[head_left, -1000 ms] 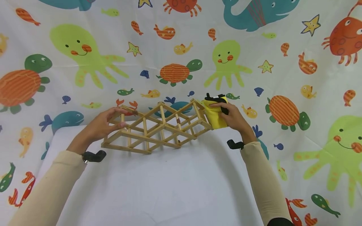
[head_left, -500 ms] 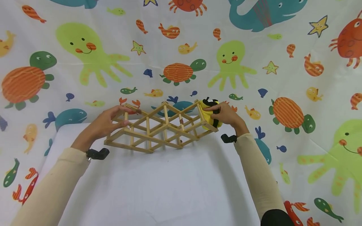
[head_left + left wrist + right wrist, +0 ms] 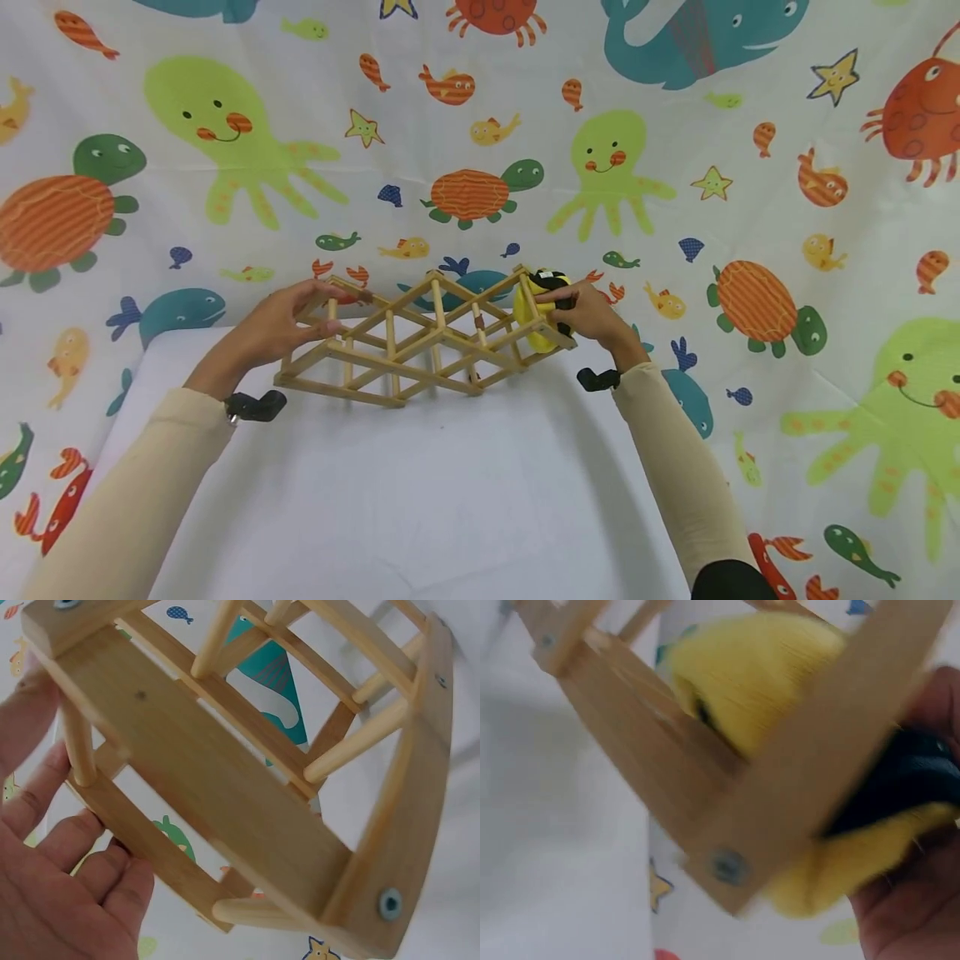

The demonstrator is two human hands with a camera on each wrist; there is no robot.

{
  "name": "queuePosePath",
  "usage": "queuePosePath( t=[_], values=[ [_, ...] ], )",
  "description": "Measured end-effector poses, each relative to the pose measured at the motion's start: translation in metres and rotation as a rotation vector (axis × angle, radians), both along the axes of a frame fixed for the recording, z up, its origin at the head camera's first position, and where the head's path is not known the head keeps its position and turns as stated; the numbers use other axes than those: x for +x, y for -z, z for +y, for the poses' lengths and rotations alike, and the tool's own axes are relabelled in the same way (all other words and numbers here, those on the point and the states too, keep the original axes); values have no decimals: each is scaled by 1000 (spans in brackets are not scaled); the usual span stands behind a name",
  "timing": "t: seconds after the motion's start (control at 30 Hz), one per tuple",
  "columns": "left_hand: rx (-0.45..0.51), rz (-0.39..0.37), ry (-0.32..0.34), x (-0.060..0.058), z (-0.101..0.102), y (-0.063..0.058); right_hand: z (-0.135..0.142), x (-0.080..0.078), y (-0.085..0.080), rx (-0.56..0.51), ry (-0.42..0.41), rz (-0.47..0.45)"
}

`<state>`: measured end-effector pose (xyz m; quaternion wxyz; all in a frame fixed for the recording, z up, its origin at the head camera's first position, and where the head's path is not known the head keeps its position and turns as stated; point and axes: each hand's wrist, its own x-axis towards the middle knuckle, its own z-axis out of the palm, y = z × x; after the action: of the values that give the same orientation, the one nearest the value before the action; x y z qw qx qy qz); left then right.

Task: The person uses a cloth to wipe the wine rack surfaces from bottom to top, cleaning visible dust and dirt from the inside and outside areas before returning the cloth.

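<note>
And there's the right hand (image 3: 590, 314), fingers pinching the yellow-and-black plush toy (image 3: 522, 310), which sits ahead of the fingertips, partly inside the right end of the wooden lattice rack (image 3: 440, 334)! The left hand (image 3: 276, 331) grips the rack's left end.

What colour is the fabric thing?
The fabric thing is yellow and black, seen best in the right wrist view.
</note>
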<state>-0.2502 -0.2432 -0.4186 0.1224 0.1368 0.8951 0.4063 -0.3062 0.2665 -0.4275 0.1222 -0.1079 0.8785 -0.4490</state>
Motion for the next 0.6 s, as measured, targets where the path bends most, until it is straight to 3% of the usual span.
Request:
queuePosePath(
  t=[0.1,0.17,0.27,0.33,0.43,0.6],
  values=[
    [-6,1,0,0,1,2,-2,2,4,-8,61,14],
    [-13,11,6,-1,4,2,-3,4,3,-59,156,85],
    [-11,14,11,-3,8,3,-3,11,-9,-268,294,282],
    [-5,7,17,-3,9,3,-5,15,-20,-402,314,402],
    [7,-5,16,-1,7,4,-18,17,-38,-449,200,445],
    [25,-11,4,1,3,6,-53,7,-55,-319,-41,323]
  ],
)
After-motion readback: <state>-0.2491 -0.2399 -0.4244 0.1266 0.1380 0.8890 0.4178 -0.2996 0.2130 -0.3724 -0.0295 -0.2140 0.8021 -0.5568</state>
